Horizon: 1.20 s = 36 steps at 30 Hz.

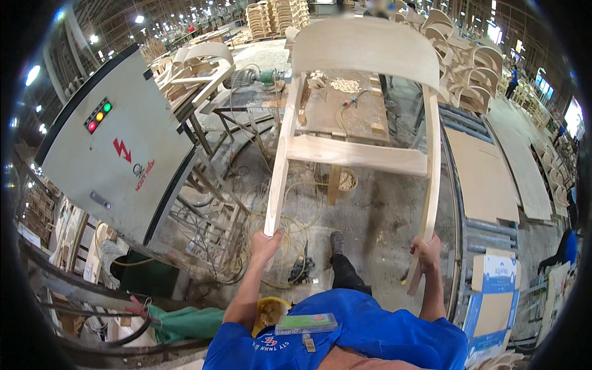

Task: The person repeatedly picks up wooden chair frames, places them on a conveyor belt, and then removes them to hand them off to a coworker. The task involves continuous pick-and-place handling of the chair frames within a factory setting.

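Observation:
A pale wooden chair back frame [357, 154] is held up in front of me, with a wide curved backrest at its far end and one crossbar between its two long legs. My left hand [266, 245] is closed round the near end of the left leg. Round the right leg, near its lower end, my right hand [427, 251] is closed too. Beyond the frame stands a workbench [333, 114] with a heap of small wooden pieces [345, 86] and an air tool [350, 102] on a hose.
A grey electrical cabinet [117, 148] rises at the left. A roller conveyor [490, 228] carrying flat boards [478, 172] runs along the right. Hoses [296, 228] lie coiled on the floor, near a bucket of wooden pieces [347, 180]. Stacked chair parts [468, 68] stand at the far right.

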### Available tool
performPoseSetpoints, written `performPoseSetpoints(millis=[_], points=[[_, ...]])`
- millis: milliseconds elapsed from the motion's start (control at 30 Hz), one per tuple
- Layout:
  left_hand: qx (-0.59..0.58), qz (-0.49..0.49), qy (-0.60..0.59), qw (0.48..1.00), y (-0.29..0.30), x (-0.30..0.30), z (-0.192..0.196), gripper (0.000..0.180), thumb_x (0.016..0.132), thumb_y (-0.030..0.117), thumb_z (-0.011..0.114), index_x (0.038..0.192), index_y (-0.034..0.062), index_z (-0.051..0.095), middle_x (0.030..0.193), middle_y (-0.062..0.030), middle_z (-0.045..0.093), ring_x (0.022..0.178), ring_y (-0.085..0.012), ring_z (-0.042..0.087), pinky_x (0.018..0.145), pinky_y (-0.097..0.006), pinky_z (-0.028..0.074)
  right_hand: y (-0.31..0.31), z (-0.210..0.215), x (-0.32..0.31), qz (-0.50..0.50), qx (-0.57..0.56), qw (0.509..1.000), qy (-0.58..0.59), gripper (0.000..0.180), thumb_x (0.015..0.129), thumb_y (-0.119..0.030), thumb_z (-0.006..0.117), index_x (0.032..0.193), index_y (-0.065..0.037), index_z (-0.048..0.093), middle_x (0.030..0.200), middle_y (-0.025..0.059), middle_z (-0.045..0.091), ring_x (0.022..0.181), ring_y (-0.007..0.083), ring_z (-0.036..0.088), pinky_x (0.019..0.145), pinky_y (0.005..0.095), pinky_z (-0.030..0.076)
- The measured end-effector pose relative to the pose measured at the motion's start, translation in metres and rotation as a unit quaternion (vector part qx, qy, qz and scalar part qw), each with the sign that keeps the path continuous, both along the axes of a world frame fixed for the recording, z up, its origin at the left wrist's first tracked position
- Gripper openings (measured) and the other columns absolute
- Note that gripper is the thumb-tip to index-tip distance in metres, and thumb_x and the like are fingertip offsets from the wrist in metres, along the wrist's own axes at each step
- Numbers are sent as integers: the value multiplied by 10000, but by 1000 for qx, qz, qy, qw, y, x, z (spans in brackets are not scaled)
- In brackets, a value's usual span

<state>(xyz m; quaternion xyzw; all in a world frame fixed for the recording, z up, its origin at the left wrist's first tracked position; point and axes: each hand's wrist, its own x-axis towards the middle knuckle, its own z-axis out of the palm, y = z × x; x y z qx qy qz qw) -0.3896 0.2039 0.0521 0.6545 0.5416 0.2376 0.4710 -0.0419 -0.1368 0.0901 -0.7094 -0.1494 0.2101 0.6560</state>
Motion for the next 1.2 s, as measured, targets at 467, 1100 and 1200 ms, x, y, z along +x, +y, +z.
performPoseSetpoints(millis=[467, 1100, 1200], points=[[-10, -51, 76, 996, 332, 265, 3, 412, 796, 353, 787, 982, -14, 772, 692, -117, 723, 605, -216, 715, 613, -382, 553, 335, -44, 267, 3, -59, 989, 132, 292, 796, 11, 629, 1057, 34, 502, 757, 93, 577, 564, 182, 596, 495, 358, 521], [-85, -51, 161, 982, 470, 372, -17, 574, 806, 434, 782, 1058, -81, 749, 758, -155, 754, 685, -253, 752, 708, -389, 584, 475, -76, 377, 29, -127, 977, 169, 236, 834, -41, 654, 1020, 51, 542, 706, 78, 567, 554, 189, 594, 468, 345, 512], [-80, -52, 180, 979, 477, 382, -27, 576, 813, 440, 777, 1065, -76, 750, 790, -173, 761, 737, -280, 764, 744, -403, 587, 483, -72, 377, 21, -97, 977, 187, 356, 852, -76, 699, 1137, 27, 511, 750, 81, 577, 565, 190, 600, 468, 347, 513]])
